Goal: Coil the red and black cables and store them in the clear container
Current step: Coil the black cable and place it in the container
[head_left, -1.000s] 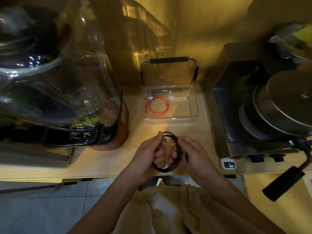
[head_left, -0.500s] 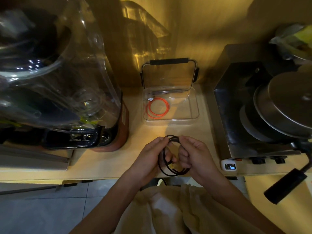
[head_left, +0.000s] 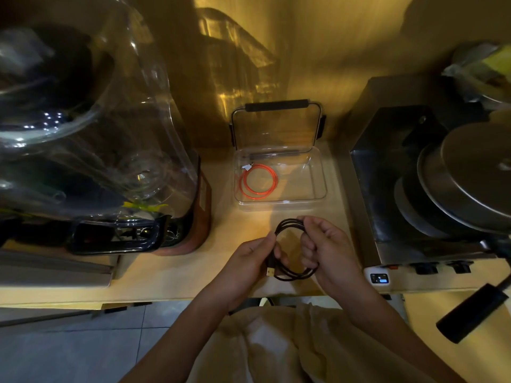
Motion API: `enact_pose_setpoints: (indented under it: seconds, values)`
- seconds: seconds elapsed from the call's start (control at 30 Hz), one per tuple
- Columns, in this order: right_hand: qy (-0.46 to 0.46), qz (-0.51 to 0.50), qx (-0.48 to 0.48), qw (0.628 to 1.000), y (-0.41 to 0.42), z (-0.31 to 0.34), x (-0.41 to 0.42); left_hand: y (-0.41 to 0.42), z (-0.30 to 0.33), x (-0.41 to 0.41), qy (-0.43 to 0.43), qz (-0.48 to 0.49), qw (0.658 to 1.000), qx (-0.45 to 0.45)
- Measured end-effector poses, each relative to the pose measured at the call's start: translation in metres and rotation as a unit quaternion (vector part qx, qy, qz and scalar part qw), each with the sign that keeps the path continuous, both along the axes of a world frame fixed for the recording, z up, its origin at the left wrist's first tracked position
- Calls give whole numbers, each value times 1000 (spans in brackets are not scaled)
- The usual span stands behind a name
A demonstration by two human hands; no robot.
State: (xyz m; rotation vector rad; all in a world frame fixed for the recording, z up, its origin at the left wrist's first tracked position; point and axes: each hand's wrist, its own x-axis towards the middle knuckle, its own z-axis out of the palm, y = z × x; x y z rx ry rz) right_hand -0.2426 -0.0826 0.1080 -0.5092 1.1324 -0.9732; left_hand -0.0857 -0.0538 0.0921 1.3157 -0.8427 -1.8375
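A black cable [head_left: 287,272], wound into a small loop, hangs between both hands above the counter's front edge. My left hand [head_left: 249,261] pinches its left side, where a gold USB plug [head_left: 270,272] sticks out. My right hand [head_left: 325,250] grips the loop's right side with curled fingers. Behind them stands the clear container [head_left: 320,186], its lid [head_left: 276,125] propped upright at the back. The red cable [head_left: 258,182] lies coiled in the container's left half.
A large clear blender jar on a dark base [head_left: 116,233] fills the left of the counter. A steel appliance [head_left: 414,189] with round metal lids stands at the right, a black handle [head_left: 470,313] jutting out at its front. Pale cloth [head_left: 276,341] covers my lap.
The black loop has turned flatter towards the camera and widened. My right hand slid up to the loop's top right, and the USB plug now shows beside my left fingers.
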Motion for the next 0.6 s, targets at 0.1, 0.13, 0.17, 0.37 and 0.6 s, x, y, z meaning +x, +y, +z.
enact_pose_setpoints:
  seconds: [0.1,0.13,0.17,0.37,0.6]
  values:
    - [-27,-2,5,1000,-6,0,-1,-4,0,1,5,15,1000,6]
    - [-34,-1,4,999,-8,0,-2,-5,-1,2,26,26,999,16]
    - [-37,1,4,999,-10,0,-2,-7,0,2,56,40,997,31]
    - [-52,0,26,998,-20,-3,4,-23,-5,1,189,129,970,88]
    - [146,73,-83,983,-35,-13,13,-49,-3,-2,148,178,971,65]
